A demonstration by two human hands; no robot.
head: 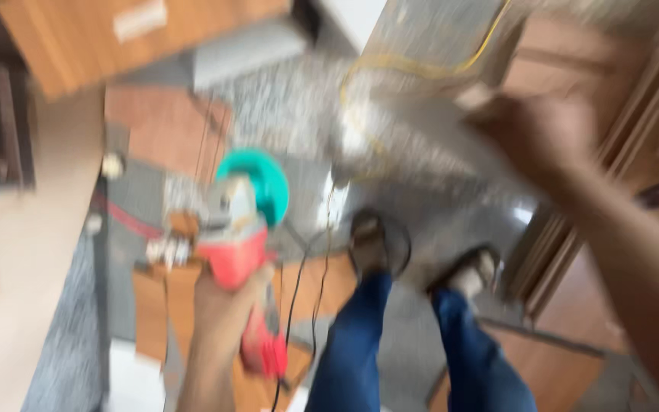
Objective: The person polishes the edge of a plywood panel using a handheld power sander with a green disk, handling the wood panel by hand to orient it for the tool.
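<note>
I gripped a red angle grinder [242, 259] above the floor.
My left hand [226, 301] wrapped its body for control; right hand [532, 126], beside it, too blurred to tell.

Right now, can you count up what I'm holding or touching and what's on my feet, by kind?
Red power tool with a teal guard, likely an angle grinder, in the left hand: 1
Clear plastic sheet with a yellow cord, at the right hand: 1
Sandals: 2
Total: 4
The picture is blurred, so smaller items cannot be counted.
</note>
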